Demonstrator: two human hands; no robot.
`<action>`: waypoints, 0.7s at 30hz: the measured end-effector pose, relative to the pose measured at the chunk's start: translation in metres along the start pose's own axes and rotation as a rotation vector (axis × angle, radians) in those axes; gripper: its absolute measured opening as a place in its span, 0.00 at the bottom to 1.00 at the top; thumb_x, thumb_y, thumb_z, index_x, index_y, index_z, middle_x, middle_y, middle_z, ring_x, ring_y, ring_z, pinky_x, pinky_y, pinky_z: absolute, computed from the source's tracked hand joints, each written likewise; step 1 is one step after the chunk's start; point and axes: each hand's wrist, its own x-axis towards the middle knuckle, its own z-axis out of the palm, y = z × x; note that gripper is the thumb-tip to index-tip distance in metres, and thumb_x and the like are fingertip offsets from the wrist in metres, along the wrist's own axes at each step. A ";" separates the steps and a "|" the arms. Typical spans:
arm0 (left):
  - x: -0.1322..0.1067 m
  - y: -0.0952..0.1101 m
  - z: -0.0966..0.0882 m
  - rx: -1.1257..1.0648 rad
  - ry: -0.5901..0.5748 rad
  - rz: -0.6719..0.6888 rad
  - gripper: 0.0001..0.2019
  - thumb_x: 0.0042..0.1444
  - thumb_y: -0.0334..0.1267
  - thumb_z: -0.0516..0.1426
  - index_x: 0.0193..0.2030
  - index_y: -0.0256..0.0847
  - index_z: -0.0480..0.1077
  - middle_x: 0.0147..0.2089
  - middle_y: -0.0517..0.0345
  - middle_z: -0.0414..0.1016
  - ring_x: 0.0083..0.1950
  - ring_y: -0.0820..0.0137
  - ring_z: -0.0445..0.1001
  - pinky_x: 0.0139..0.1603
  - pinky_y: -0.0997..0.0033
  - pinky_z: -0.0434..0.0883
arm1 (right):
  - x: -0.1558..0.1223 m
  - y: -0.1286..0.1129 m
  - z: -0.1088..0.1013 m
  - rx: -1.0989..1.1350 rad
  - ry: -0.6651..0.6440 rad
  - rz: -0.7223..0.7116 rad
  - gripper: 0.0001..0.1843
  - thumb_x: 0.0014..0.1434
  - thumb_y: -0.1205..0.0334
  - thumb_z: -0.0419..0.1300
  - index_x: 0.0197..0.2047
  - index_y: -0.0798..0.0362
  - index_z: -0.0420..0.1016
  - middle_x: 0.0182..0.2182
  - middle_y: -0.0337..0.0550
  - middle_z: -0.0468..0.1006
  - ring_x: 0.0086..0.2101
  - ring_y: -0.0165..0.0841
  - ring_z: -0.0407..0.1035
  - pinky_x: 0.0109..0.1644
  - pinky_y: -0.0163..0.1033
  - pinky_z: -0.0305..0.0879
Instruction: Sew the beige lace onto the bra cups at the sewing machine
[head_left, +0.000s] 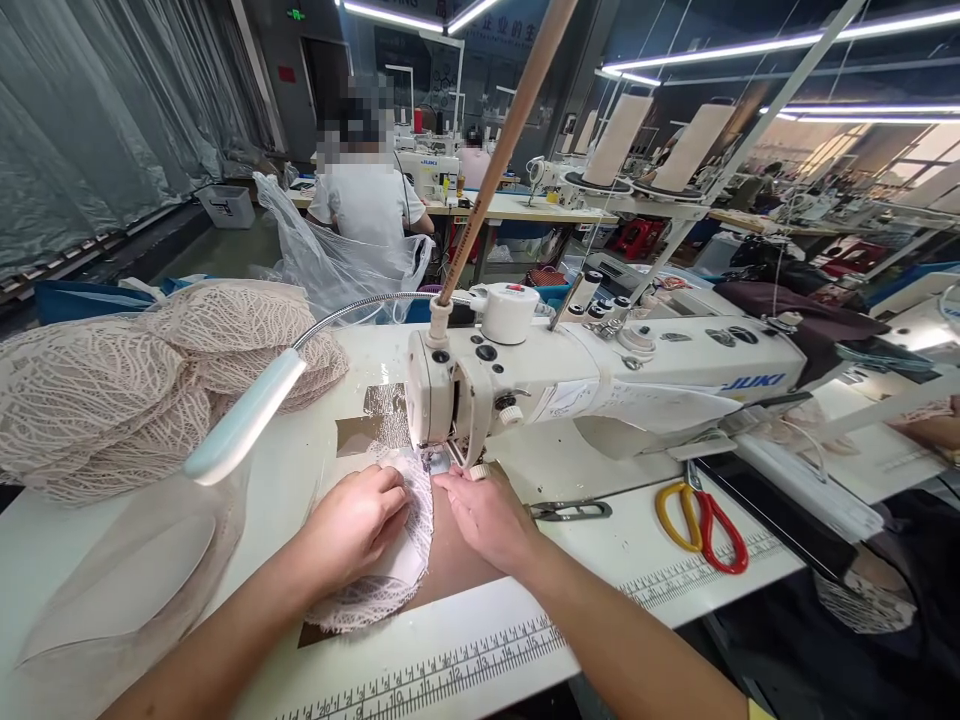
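Observation:
A white JUKI sewing machine (600, 375) stands on the white table (645, 560). Under its needle lies a pale lace fabric piece (409, 555) with a white lining. My left hand (356, 520) presses down on this piece, fingers curled over its edge just left of the presser foot. My right hand (487, 515) rests on the table right of the needle, fingers pinched on the fabric's edge at the foot. The needle itself is hidden behind the machine head.
A heap of lace pieces (112, 390) lies at the left, with a gooseneck lamp (244, 420) over it. Thread snips (570, 510) and red-and-yellow scissors (705, 525) lie to the right. A person in white (367, 200) sits at a station ahead.

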 end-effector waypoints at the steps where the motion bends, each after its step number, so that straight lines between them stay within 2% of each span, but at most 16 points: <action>1: 0.000 0.000 0.001 -0.012 0.006 0.016 0.14 0.64 0.34 0.47 0.41 0.38 0.74 0.37 0.50 0.72 0.37 0.63 0.70 0.37 0.64 0.68 | 0.000 -0.001 -0.001 -0.001 -0.002 -0.002 0.16 0.61 0.72 0.51 0.44 0.51 0.78 0.33 0.46 0.75 0.35 0.36 0.66 0.40 0.37 0.59; 5: -0.001 0.000 0.004 -0.001 0.021 0.081 0.15 0.63 0.31 0.48 0.51 0.39 0.72 0.49 0.48 0.75 0.43 0.62 0.71 0.44 0.61 0.69 | 0.000 -0.004 -0.004 -0.002 -0.027 -0.074 0.16 0.60 0.74 0.51 0.45 0.53 0.76 0.34 0.44 0.74 0.33 0.34 0.63 0.38 0.36 0.57; 8: -0.001 -0.001 0.006 0.040 0.027 0.107 0.16 0.62 0.31 0.49 0.54 0.38 0.69 0.56 0.47 0.73 0.44 0.60 0.71 0.44 0.58 0.70 | 0.000 -0.005 -0.003 -0.010 -0.054 -0.127 0.16 0.58 0.75 0.52 0.45 0.53 0.75 0.35 0.44 0.73 0.33 0.33 0.62 0.38 0.36 0.56; 16: 0.004 -0.005 0.009 0.083 0.008 0.113 0.19 0.60 0.31 0.50 0.58 0.35 0.68 0.60 0.46 0.70 0.45 0.58 0.70 0.45 0.55 0.70 | 0.002 -0.008 -0.002 -0.080 -0.095 -0.089 0.16 0.60 0.74 0.51 0.46 0.54 0.74 0.35 0.44 0.73 0.34 0.34 0.63 0.39 0.37 0.56; 21: 0.004 -0.008 0.011 0.100 0.010 0.129 0.22 0.57 0.27 0.51 0.59 0.33 0.67 0.60 0.45 0.70 0.48 0.56 0.68 0.47 0.53 0.70 | 0.003 -0.009 -0.003 -0.096 -0.104 -0.078 0.14 0.60 0.73 0.51 0.46 0.54 0.74 0.36 0.44 0.73 0.35 0.35 0.64 0.40 0.37 0.56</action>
